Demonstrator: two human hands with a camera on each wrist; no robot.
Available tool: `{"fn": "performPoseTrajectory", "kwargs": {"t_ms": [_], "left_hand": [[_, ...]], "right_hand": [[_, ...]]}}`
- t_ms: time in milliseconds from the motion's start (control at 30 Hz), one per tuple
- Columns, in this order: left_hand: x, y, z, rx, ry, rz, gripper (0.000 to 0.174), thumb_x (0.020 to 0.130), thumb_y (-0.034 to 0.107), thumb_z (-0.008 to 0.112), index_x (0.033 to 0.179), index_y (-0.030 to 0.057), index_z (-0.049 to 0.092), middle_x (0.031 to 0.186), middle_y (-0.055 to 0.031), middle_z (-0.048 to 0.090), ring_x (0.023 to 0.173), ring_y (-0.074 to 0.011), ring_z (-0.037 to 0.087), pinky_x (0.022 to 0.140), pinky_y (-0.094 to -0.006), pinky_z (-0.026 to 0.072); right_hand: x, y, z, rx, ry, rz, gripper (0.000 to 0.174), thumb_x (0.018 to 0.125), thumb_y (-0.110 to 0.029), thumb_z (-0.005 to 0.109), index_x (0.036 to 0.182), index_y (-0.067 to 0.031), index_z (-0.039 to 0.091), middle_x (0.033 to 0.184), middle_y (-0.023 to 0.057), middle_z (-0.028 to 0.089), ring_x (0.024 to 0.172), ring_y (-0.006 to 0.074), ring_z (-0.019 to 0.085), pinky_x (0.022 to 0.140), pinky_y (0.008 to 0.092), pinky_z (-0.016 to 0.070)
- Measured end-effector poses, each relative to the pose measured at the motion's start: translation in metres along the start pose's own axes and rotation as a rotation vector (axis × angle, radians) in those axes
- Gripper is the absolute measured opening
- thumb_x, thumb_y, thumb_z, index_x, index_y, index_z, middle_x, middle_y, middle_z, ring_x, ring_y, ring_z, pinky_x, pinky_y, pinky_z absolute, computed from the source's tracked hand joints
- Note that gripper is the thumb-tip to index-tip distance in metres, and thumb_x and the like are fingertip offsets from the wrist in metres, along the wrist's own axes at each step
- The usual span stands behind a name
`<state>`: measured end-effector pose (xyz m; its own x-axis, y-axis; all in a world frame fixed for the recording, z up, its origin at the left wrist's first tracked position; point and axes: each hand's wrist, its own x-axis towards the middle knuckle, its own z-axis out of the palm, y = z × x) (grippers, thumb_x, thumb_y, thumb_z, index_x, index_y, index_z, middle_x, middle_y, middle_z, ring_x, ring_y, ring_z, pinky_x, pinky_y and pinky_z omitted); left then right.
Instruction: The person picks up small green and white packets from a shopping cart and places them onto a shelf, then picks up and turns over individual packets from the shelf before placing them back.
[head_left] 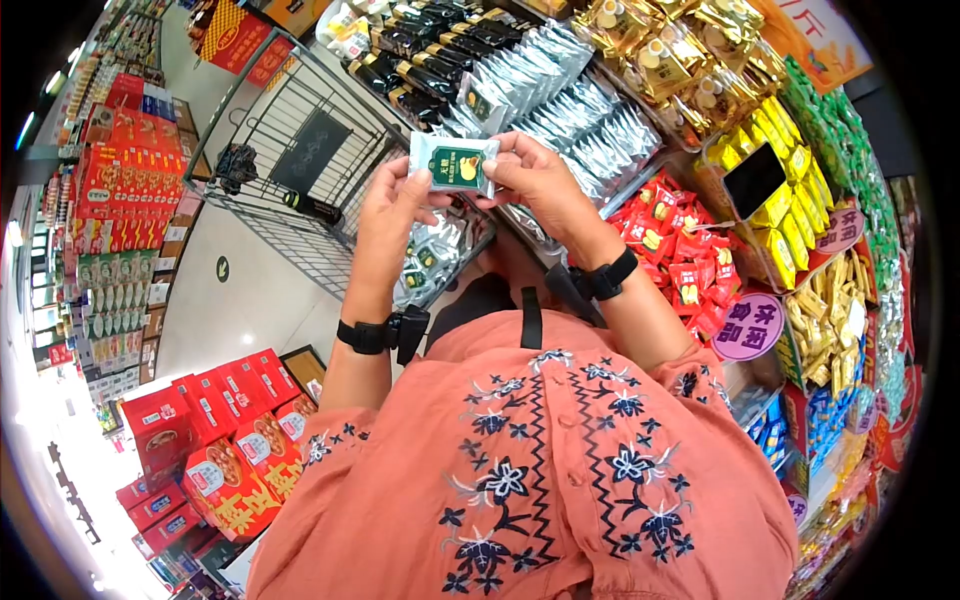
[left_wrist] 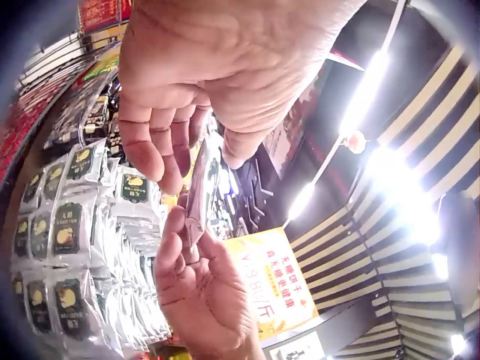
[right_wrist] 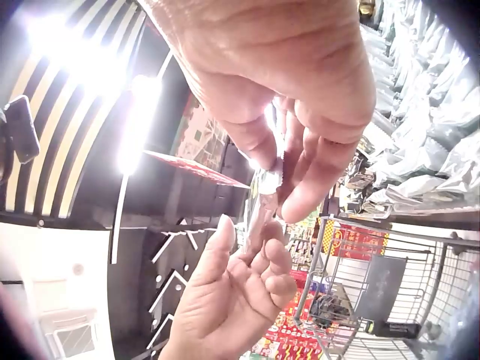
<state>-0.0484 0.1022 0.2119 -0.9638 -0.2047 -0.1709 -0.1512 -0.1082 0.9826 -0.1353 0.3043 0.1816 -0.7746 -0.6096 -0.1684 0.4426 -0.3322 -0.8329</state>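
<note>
Both hands hold one small silver packet with a green label (head_left: 458,166) in front of the body, label facing up. The left hand (head_left: 395,205) pinches its left end between thumb and fingers; the right hand (head_left: 545,185) pinches its right end. In the left wrist view the packet (left_wrist: 198,196) appears edge-on between the left hand (left_wrist: 217,67) and the right hand (left_wrist: 206,300). The right wrist view shows the packet (right_wrist: 260,214) edge-on too, with the right hand (right_wrist: 285,82) above and the left hand (right_wrist: 232,300) below.
A metal shopping cart (head_left: 290,150) stands at the left front, with silver packets (head_left: 430,250) at its near end. Beyond the hands are rows of silver packets (head_left: 590,125); red packets (head_left: 685,250) and yellow packets (head_left: 790,215) lie to the right. Red boxes (head_left: 230,410) are stacked at the left.
</note>
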Motion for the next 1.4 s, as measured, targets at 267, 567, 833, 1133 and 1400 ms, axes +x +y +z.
{"fn": "performPoseTrajectory", "kwargs": {"t_ms": [267,567,833,1133,1400], "left_hand": [[0.004,-0.027,0.006,-0.088,-0.008,-0.006,0.036,0.099,0.018,0.065,0.131,0.0018,0.058,0.116,-0.0057,0.069,0.100,-0.0142,0.068,0.077,-0.0279,0.0554],[0.014,-0.007,-0.001,0.830,-0.214,0.214,0.035,0.086,0.015,0.072,0.117,0.0056,0.060,0.095,-0.0165,0.067,0.084,-0.0228,0.068,0.075,-0.0336,0.0533],[0.070,-0.017,-0.014,0.384,-0.259,0.003,0.027,0.097,0.016,0.068,0.119,0.0024,0.060,0.097,-0.0039,0.067,0.081,-0.0097,0.064,0.069,-0.0240,0.0522],[0.146,-0.015,-0.010,0.455,-0.209,0.123,0.024,0.100,0.010,0.061,0.123,0.0034,0.058,0.102,-0.0025,0.065,0.086,-0.0088,0.063,0.066,-0.0228,0.0508],[0.190,-0.026,-0.007,0.540,-0.210,0.187,0.015,0.101,0.008,0.056,0.114,0.0034,0.064,0.095,0.0007,0.066,0.084,-0.0069,0.063,0.068,-0.0234,0.0512]], "right_hand": [[0.000,0.007,-0.004,-0.080,-0.034,0.102,0.019,0.098,-0.016,0.067,0.113,-0.0055,0.059,0.104,0.0055,0.068,0.088,0.0150,0.069,0.080,0.0311,0.0603],[0.014,0.011,-0.023,-0.844,-0.071,-0.344,0.027,0.092,-0.017,0.073,0.117,-0.0081,0.067,0.104,0.0042,0.065,0.086,0.0097,0.061,0.076,0.0272,0.0522],[0.028,0.018,-0.027,-0.300,0.117,-0.153,0.007,0.098,-0.010,0.064,0.100,-0.0034,0.064,0.087,0.0009,0.067,0.076,0.0070,0.065,0.071,0.0225,0.0547],[0.055,0.024,-0.030,-0.924,0.394,-0.420,0.018,0.088,-0.019,0.070,0.092,-0.0020,0.065,0.078,0.0163,0.061,0.072,0.0345,0.063,0.066,0.0426,0.0486],[0.073,0.031,-0.030,-1.185,0.496,-0.397,0.020,0.091,-0.024,0.066,0.088,-0.0051,0.064,0.081,0.0173,0.066,0.078,0.0390,0.065,0.068,0.0493,0.0502]]}}
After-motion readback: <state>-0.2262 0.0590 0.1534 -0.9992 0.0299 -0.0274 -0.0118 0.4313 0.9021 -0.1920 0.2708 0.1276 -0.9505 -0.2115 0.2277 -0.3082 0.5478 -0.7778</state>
